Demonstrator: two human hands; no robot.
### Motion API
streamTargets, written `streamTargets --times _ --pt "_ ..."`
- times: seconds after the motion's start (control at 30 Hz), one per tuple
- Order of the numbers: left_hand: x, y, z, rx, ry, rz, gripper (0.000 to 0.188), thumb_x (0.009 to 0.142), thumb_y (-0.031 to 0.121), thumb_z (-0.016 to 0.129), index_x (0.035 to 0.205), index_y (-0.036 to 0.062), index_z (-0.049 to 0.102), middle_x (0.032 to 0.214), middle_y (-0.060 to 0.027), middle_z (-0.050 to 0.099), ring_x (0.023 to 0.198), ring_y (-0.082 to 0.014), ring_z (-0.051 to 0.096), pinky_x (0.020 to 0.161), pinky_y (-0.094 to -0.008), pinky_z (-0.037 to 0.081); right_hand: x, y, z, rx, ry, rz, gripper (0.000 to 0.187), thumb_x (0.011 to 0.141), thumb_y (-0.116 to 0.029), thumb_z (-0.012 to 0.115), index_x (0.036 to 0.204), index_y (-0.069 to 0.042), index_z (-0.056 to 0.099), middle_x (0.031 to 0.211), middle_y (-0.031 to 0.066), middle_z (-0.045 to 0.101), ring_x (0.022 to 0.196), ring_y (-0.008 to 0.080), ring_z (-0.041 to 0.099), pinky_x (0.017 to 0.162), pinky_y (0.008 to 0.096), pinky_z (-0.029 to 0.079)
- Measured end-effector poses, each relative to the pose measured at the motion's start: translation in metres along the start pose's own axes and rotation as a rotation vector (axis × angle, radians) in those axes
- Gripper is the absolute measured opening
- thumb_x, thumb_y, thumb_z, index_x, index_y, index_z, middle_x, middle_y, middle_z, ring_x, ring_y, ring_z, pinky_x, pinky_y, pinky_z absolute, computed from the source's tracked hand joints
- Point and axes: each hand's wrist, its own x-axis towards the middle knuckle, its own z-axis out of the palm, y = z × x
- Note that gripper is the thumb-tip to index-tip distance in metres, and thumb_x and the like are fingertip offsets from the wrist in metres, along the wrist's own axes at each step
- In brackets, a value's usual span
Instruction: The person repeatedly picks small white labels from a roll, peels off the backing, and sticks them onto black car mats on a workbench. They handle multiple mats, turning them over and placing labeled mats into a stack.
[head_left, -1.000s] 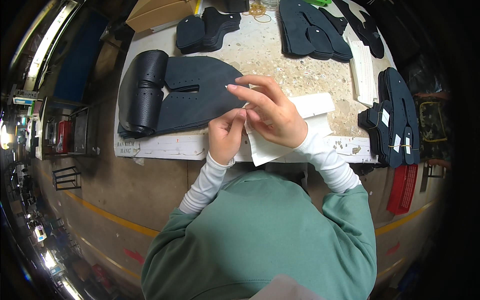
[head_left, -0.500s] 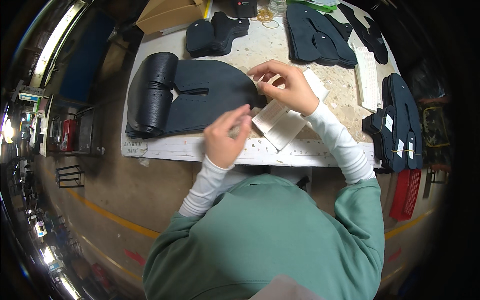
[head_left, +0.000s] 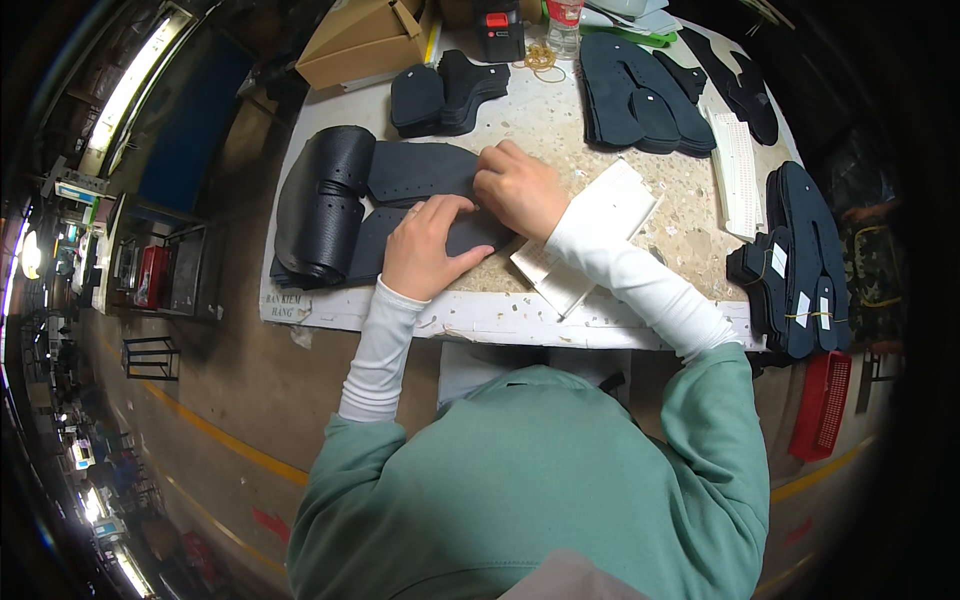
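A stack of black leather cut pieces (head_left: 425, 172) with a slit and small punched holes lies on the table in front of me. At its left end the leather is rolled back on itself into a thick grained roll (head_left: 345, 215). My left hand (head_left: 432, 245) rests on the near right part of the stack, thumb spread away from the fingers. My right hand (head_left: 520, 190) is curled at the stack's right edge, its fingertips bent down onto the leather and partly hidden. White printed paper slips (head_left: 605, 225) lie beneath my right forearm.
More black pieces are stacked at the back (head_left: 450, 92), back right (head_left: 640, 100) and right edge, where banded bundles (head_left: 800, 260) stand. A long white paper pad (head_left: 735, 170), a cardboard box (head_left: 365, 45), rubber bands (head_left: 540, 62) and a bottle (head_left: 564, 30) lie around the table (head_left: 450, 315).
My right hand has moved left and down onto the leather's right edge, its fingers closing. My left hand has come forward onto the stack. The view has shifted slightly.
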Motion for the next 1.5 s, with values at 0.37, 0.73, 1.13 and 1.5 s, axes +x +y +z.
streamTargets --times 0.37,0.73,1.13,1.5 --pt "0.009 0.003 -0.006 0.062 0.001 0.065 0.036 0.074 0.019 0.074 0.106 0.0101 0.061 0.091 -0.0072 0.067 0.077 -0.0250 0.066 0.067 -0.0327 0.054 -0.007 0.028 -0.032 0.049 0.120 0.201 0.007 0.078 -0.014 0.071 0.083 -0.009 0.070 0.086 0.0032 0.060 0.085 0.0237 0.057 0.074 0.0339 0.049" --pt "0.008 -0.010 -0.017 -0.013 -0.108 0.030 0.045 0.081 0.023 0.066 0.125 0.0243 0.058 0.091 -0.0034 0.063 0.079 -0.0261 0.065 0.069 -0.0382 0.054 -0.012 0.018 -0.018 0.329 -0.129 0.136 0.009 0.074 -0.014 0.071 0.081 -0.009 0.071 0.086 0.0095 0.062 0.093 0.0293 0.058 0.081 0.0391 0.048" --pt "0.004 -0.005 -0.013 0.019 -0.098 0.035 0.035 0.071 0.019 0.072 0.105 0.0115 0.062 0.099 -0.0082 0.065 0.086 -0.0312 0.065 0.074 -0.0381 0.053 -0.009 0.018 -0.014 0.121 0.035 0.183 0.010 0.075 -0.008 0.069 0.085 -0.010 0.068 0.088 0.0051 0.062 0.091 0.0244 0.058 0.075 0.0364 0.051" --pt "0.004 -0.007 -0.011 0.096 -0.098 -0.028 0.057 0.065 0.045 0.082 0.111 0.0192 0.060 0.098 -0.0144 0.057 0.085 -0.0371 0.064 0.072 -0.0440 0.054 -0.016 -0.005 -0.008 0.460 -0.096 0.180 0.023 0.075 -0.003 0.066 0.095 -0.011 0.057 0.078 0.0065 0.065 0.080 0.0273 0.064 0.066 0.0382 0.052"
